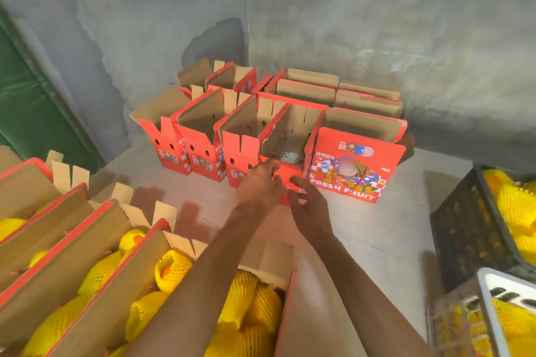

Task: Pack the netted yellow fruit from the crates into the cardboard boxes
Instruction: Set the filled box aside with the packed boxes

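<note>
Both my arms reach forward to an open red cardboard box (293, 130) in the middle row on the floor. My left hand (259, 187) curls its fingers over the box's red front flap (285, 172). My right hand (309, 204) is just to the right, its curled fingers and thumb pinching the same flap lower down. A small pale item lies inside that box. Netted yellow fruit (172, 269) fills the open boxes at the bottom left. More netted fruit (514, 206) lies in a dark crate (464, 229) at the right.
Three open boxes (200, 124) stand left of the one I hold. A closed box printed FRESH FRUIT (356, 166) stands to its right, with more boxes behind against the grey wall. A white crate (490, 304) of fruit sits at the bottom right. Bare floor lies between the rows.
</note>
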Demonstrator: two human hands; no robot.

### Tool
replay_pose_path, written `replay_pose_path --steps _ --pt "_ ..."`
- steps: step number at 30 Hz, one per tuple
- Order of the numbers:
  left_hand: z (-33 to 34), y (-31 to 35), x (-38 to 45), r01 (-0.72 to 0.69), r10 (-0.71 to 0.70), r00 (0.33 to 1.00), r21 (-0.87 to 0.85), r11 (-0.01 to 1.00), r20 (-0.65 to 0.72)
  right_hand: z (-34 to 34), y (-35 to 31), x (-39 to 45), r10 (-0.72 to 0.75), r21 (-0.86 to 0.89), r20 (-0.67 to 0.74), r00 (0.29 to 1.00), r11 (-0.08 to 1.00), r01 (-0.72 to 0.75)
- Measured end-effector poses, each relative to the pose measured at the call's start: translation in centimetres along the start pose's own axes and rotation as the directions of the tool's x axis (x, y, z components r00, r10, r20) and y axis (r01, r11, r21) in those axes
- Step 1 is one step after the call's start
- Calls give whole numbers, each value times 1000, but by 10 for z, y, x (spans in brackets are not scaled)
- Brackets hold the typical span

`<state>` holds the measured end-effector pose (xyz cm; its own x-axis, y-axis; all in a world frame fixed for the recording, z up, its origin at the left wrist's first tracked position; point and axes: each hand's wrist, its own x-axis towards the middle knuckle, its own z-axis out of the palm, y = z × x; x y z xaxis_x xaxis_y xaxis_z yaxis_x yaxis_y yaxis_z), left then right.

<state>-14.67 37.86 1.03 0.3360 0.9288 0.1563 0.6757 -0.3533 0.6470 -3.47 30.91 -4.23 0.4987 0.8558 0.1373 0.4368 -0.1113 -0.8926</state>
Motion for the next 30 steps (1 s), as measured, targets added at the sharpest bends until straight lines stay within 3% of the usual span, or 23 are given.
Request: replay_pose_path --steps 5,8,12,16,21,26,30 --pt "47 -6 86 -126 81 980 253 959 181 11 26 86 21 -242 28 999 970 -13" --pt "76 -9 116 -277 132 946 526 804 295 16 38 118 45 -362 96 994 932 -7" --pt "96 -17 132 -297 115 946 667 684 303 18 43 143 34 -437 141 989 899 31" --pt "98 -18 135 -343 153 932 665 663 327 13 39 144 -45 -562 86 995 823 86" --pt "94 -7 107 -374 153 918 675 636 365 2 35 120 -6 -642 -2 1000 766 3" --pt "90 11 57 -321 71 897 531 784 437 -21 46 70 -5 -592 -92 996 804 -51" --pt "105 33 12 -389 144 836 387 836 529 -66 63 28 45 -533 -150 988 838 -119"
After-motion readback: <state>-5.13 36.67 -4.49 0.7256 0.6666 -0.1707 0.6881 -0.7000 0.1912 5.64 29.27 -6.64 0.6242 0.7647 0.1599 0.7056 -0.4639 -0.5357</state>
